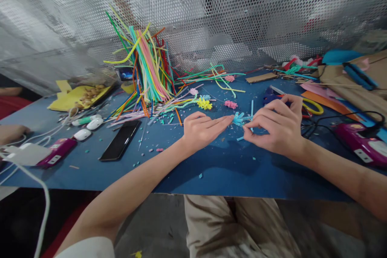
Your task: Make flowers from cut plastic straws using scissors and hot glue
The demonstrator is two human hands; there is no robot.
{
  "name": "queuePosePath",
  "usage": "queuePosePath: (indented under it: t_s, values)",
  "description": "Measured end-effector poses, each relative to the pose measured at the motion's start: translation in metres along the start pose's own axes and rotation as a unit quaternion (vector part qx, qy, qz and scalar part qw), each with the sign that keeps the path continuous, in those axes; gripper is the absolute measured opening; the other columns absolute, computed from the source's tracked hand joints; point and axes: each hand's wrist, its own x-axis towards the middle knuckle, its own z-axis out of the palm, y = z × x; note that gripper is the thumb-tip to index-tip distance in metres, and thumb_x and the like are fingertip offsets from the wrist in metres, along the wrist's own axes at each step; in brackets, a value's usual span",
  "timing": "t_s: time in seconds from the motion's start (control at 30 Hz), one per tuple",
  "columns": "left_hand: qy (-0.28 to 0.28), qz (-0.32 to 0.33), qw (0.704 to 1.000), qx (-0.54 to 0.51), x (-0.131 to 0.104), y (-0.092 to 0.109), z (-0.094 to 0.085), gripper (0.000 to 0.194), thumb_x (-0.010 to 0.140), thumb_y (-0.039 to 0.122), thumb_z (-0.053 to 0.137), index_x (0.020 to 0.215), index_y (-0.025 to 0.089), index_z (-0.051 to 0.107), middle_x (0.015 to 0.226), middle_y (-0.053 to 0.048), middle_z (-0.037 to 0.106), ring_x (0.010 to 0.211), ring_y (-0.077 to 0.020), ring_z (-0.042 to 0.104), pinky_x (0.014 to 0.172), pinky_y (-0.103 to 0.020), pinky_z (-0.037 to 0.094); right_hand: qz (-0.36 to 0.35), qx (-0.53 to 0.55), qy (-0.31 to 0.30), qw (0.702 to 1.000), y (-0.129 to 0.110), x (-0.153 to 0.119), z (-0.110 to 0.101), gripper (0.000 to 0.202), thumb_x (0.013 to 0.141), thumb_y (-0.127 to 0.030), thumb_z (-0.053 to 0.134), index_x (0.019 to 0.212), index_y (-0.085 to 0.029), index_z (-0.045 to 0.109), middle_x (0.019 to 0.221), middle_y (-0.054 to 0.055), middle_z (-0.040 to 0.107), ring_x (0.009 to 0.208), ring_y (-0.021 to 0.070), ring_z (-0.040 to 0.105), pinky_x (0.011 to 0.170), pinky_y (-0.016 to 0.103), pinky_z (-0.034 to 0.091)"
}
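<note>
A light-blue pipe-cleaner flower (238, 118), a cluster of short fuzzy pieces, is held above the blue table between my two hands. My left hand (204, 128) has its fingers pressed together, with the tips closed on the left side of the cluster. From the right, my right hand (276, 125) pinches the cluster's other end between thumb and fingers. A loose blue pipe-cleaner length (252, 107) stands out beside the right fingertips. Just behind lie a yellow pipe-cleaner cluster (204, 103) and a pink one (231, 105).
A tall bundle of coloured pipe cleaners (151, 68) stands at the back left. A black phone (120, 140) lies left of my forearm. Cut scraps dot the blue table (193, 165). Yellow-handled scissors (314, 107) and a purple power strip (361, 143) are at right. Another person's hand (13, 133) rests far left.
</note>
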Motion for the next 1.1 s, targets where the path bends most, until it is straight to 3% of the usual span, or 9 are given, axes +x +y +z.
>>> queuePosePath:
  t_s: [0.37, 0.53, 0.67, 0.87, 1.1]
  values:
    - [0.008, 0.0, 1.0, -0.005, 0.001, 0.0, 0.002, 0.025, 0.093, 0.021, 0.064, 0.117, 0.027, 0.069, 0.103, 0.006, 0.078, 0.058, -0.0049, 0.063, 0.062, -0.025, 0.044, 0.021, 0.014, -0.001, 1.0, -0.002, 0.002, 0.0, 0.016, 0.074, -0.024, 0.075, 0.071, -0.025, 0.059, 0.07, -0.007, 0.068, 0.069, 0.0177, 0.057, 0.083, 0.045, 0.033]
    - [-0.017, -0.037, 0.999, -0.02, -0.002, -0.005, 0.005, 0.023, 0.094, 0.025, 0.064, 0.115, 0.029, 0.072, 0.101, 0.003, 0.078, 0.068, -0.0082, 0.069, 0.066, -0.026, 0.044, 0.055, 0.063, -0.011, 0.996, 0.007, 0.0, 0.0, 0.024, 0.072, -0.035, 0.074, 0.088, -0.022, 0.061, 0.078, -0.001, 0.069, 0.072, 0.0196, 0.06, 0.085, 0.045, 0.037]
    - [-0.031, -0.063, 0.997, -0.034, -0.003, -0.009, 0.008, 0.018, 0.095, 0.027, 0.063, 0.11, 0.028, 0.074, 0.097, 0.002, 0.079, 0.078, -0.0089, 0.072, 0.07, -0.024, 0.045, 0.04, 0.089, -0.054, 0.994, 0.02, -0.003, 0.005, 0.025, 0.077, -0.031, 0.072, 0.098, -0.021, 0.063, 0.077, -0.001, 0.068, 0.074, 0.0186, 0.062, 0.081, 0.039, 0.04]
    - [-0.052, -0.086, 0.994, -0.048, -0.001, -0.009, 0.009, 0.015, 0.096, 0.029, 0.061, 0.104, 0.028, 0.075, 0.094, 0.003, 0.078, 0.078, -0.0086, 0.071, 0.072, -0.025, 0.044, 0.033, 0.091, -0.099, 0.99, 0.025, -0.006, 0.011, 0.001, 0.085, -0.022, 0.067, 0.086, -0.022, 0.067, 0.07, -0.002, 0.069, 0.069, 0.0148, 0.06, 0.078, 0.035, 0.04]
    - [-0.068, -0.066, 0.995, -0.03, -0.004, -0.011, 0.009, 0.028, 0.096, 0.039, 0.062, 0.12, 0.028, 0.07, 0.089, 0.0, 0.078, 0.076, -0.0112, 0.07, 0.069, -0.024, 0.044, 0.028, 0.1, -0.113, 0.988, 0.022, -0.008, 0.013, 0.004, 0.087, -0.023, 0.067, 0.083, -0.023, 0.068, 0.069, -0.005, 0.069, 0.068, 0.0128, 0.061, 0.079, 0.035, 0.04]
